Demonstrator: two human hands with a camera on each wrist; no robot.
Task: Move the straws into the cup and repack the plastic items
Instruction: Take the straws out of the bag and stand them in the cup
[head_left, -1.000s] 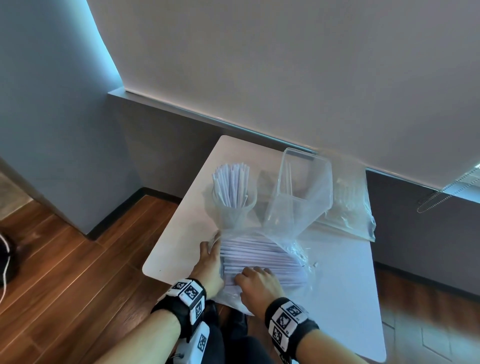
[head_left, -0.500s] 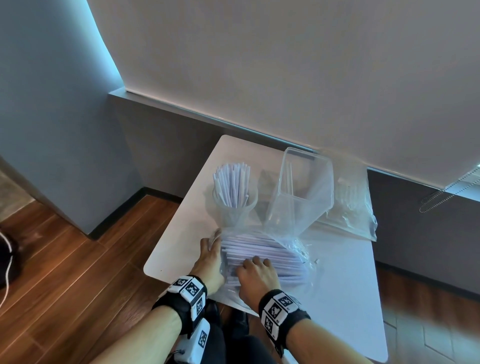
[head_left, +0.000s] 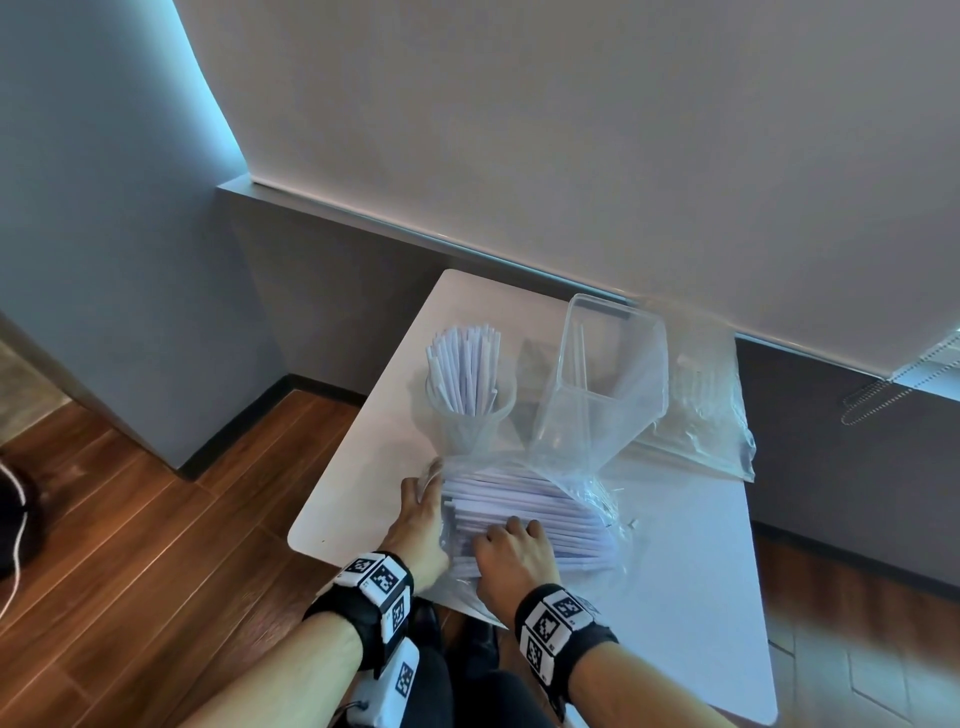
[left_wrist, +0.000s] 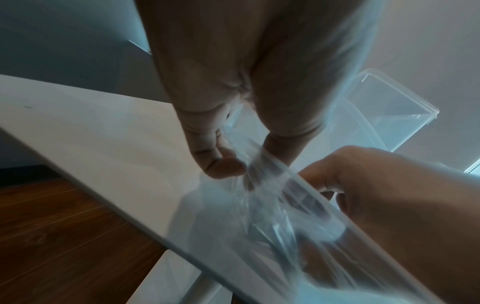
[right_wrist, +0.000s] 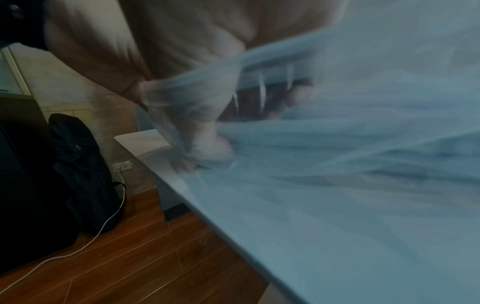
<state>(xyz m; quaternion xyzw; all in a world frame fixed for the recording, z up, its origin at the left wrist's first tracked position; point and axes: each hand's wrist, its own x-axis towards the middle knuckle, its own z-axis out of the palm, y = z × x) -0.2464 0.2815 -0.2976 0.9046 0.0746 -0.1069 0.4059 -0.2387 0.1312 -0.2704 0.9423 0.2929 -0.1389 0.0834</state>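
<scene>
White table (head_left: 691, 597): left hand (head_left: 421, 525) pinches the bag (head_left: 597, 499) mouth, right hand (head_left: 511, 553) clutches straws (head_left: 530, 506) inside (cup (head_left: 467, 421) already half-stocked). Next: pull a bundle clear.

On the table (head_left: 675, 597), a bag of straws (head_left: 535, 509) lies near; behind it stand a cup of straws (head_left: 467, 410) left, a clear container (head_left: 602, 395) right, another bag (head_left: 711, 415) farthest right.

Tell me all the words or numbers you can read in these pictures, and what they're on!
There are no words or numbers to read.
The left wristband and the right wristband carry only black-and-white square code patterns, not letters.
The straw bag, cup and clear box show no print.
</scene>
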